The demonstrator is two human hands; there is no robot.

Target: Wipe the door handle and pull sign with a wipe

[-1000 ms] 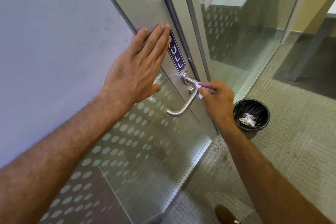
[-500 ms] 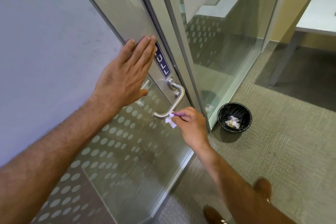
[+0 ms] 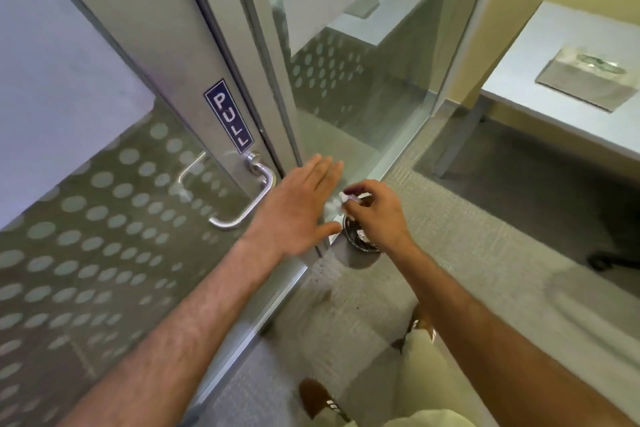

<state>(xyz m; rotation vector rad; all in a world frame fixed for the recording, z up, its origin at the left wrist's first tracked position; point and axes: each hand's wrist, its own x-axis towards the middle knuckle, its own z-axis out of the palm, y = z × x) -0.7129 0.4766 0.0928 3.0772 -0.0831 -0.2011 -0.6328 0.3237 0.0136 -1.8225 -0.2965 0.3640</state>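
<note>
1. I had the right hand (image 3: 375,215) just right of the frame's centre, its fingertips pinched together on a small crumpled wipe (image 3: 341,200); the wipe showed white with a purple edge, and the hand sat directly over a black bin (image 3: 360,241) on the carpet, which I judged meant the wipe was about to be dropped in

2. The left hand (image 3: 298,208) was flat and spread, fingers apart and gripping nothing; it sat just left of the right hand, in front of the door's edge and clear of the metal, blurred enough that I could not tell whether its palm touched anything

3. The door handle (image 3: 247,198) stood free in the centre-left of the frame, a curved steel lever with neither hand on it; the pull sign (image 3: 228,116) was above it, a dark blue strip with white letters, fully uncovered and apart from both hands

4. I judged the wiping itself done or nearly so, since the wipe was held away from both the handle and the sign and over the bin; whether either surface was truly clean I could not tell from this view

5. The bin was mostly hidden behind the right hand, so I could not see what lay in it; a pinch that light should let the wipe fall straight, though a damp wipe might cling to the fingers
</note>
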